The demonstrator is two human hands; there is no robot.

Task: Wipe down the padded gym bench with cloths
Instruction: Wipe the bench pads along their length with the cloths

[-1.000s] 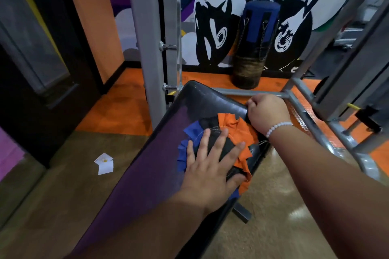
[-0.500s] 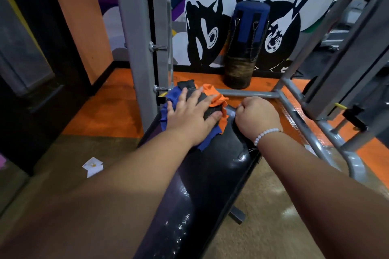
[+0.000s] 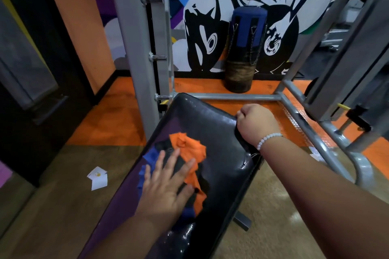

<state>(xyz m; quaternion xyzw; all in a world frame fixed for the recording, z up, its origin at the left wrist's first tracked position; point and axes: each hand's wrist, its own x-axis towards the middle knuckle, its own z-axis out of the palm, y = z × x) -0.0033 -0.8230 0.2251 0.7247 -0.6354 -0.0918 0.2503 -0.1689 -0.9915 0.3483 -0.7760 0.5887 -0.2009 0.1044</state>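
Note:
The padded bench (image 3: pixel 216 132) is black and shiny, running from the lower middle up toward a grey frame. A bundle of cloths (image 3: pixel 189 149), orange, blue and dark, lies on its left half. My left hand (image 3: pixel 168 183) presses flat on the bundle with fingers spread. My right hand (image 3: pixel 256 124), a white bead bracelet at its wrist, is closed around the bench's upper right edge. Wet streaks glint on the padding near the bottom.
Grey steel uprights (image 3: pixel 134 38) stand just beyond the bench's far end, and a tubular frame (image 3: pixel 305 115) runs along its right side. A punching bag (image 3: pixel 244 48) leans on the mural wall. Pieces of white paper (image 3: pixel 97 177) lie on the floor at left.
My left hand has dragged the cloths back from the bench's far end toward me, to the middle of the pad. My right hand stays gripping the bench edge.

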